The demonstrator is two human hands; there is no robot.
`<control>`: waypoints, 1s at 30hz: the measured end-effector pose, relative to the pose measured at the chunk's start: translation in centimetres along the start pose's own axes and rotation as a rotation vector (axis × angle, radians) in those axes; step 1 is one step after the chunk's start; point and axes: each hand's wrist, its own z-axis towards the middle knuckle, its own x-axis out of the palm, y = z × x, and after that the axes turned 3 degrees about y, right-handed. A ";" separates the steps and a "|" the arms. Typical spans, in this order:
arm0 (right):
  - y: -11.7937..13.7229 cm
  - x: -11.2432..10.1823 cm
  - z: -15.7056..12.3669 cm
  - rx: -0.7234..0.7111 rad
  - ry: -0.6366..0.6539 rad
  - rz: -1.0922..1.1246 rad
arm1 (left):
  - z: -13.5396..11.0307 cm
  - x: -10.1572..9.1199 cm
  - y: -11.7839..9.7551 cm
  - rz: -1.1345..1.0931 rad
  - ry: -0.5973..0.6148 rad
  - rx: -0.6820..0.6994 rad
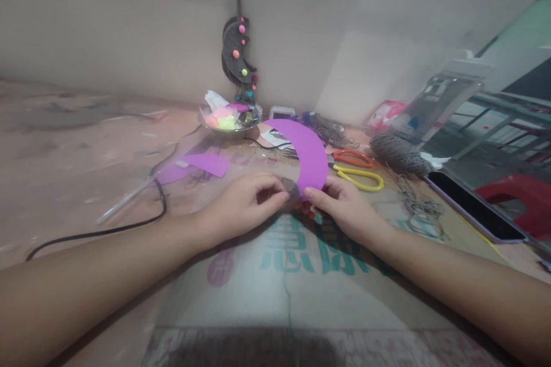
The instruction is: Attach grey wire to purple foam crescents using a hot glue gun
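Note:
A purple crescent-shaped foam piece (306,149) stands on its lower tip in the middle of the table. My right hand (344,209) pinches that lower tip between thumb and fingers. My left hand (243,203) is closed too, its fingertips pressed on a small grey bit (291,188) at the same tip. Both hands rest on a sheet of printed cardboard (301,281).
Orange and yellow scissors (355,169) lie right of the crescent, beside a ball of grey twine (398,153) and a dark phone (473,206). Behind are a metal bowl (230,126) of bright scraps, a decorated dark crescent (237,54) on the wall, purple offcuts (202,165), a black cable (129,223).

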 end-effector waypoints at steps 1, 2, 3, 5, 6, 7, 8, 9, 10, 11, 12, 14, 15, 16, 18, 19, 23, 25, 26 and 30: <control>-0.1 0.0 0.0 0.011 -0.002 -0.008 | 0.0 0.0 0.0 0.015 -0.001 0.012; -0.2 0.0 0.1 0.020 -0.004 -0.020 | -0.1 0.1 0.1 0.029 0.000 0.028; -0.2 -0.1 0.1 0.026 -0.006 -0.034 | -0.1 0.1 0.1 0.041 0.002 0.043; -0.3 -0.1 0.1 0.031 -0.004 -0.055 | -0.2 0.3 0.2 0.053 0.009 0.069; -0.2 -0.1 0.1 0.033 -0.002 -0.061 | -0.2 0.3 0.2 0.054 0.013 0.077; -0.2 -0.1 0.1 0.037 -0.004 -0.067 | -0.3 0.3 0.2 0.054 0.014 0.080; -0.1 0.0 0.1 0.043 -0.008 -0.073 | -0.3 0.4 0.3 0.053 0.016 0.079; 0.0 0.0 0.1 0.051 -0.011 -0.081 | -0.3 0.4 0.2 0.051 0.015 0.077; 0.1 0.0 0.0 0.059 -0.014 -0.088 | -0.2 0.3 0.2 0.049 0.014 0.075; 0.2 0.1 0.0 0.068 -0.013 -0.094 | -0.2 0.3 0.2 0.048 0.012 0.072; 0.2 0.1 0.0 0.073 -0.009 -0.095 | -0.2 0.3 0.1 0.047 0.009 0.069; 0.1 0.1 0.0 0.065 0.004 -0.073 | -0.2 0.2 0.0 0.041 0.001 0.062; 0.0 0.1 0.0 0.050 0.007 -0.050 | -0.1 0.1 -0.1 0.033 -0.004 0.052; -0.1 0.0 0.0 0.032 0.007 -0.023 | -0.1 0.1 -0.1 0.022 -0.006 0.041; -0.4 -0.1 0.1 0.000 -0.002 0.011 | -0.1 0.0 -0.1 0.001 -0.014 0.021; -0.5 -0.1 0.1 -0.005 -0.004 0.009 | -0.1 0.0 -0.1 -0.005 -0.018 0.014; -0.5 -0.1 0.2 0.031 0.000 -0.049 | -0.1 0.0 -0.1 -0.008 -0.027 0.003; -0.3 0.0 0.2 0.055 -0.003 -0.051 | -0.1 0.0 -0.1 -0.007 -0.022 0.005; -0.1 0.1 0.2 0.068 -0.007 -0.048 | -0.1 0.0 -0.1 -0.004 -0.017 0.007; 0.2 0.2 0.2 0.103 -0.003 -0.046 | -0.1 0.0 -0.1 0.003 -0.003 0.020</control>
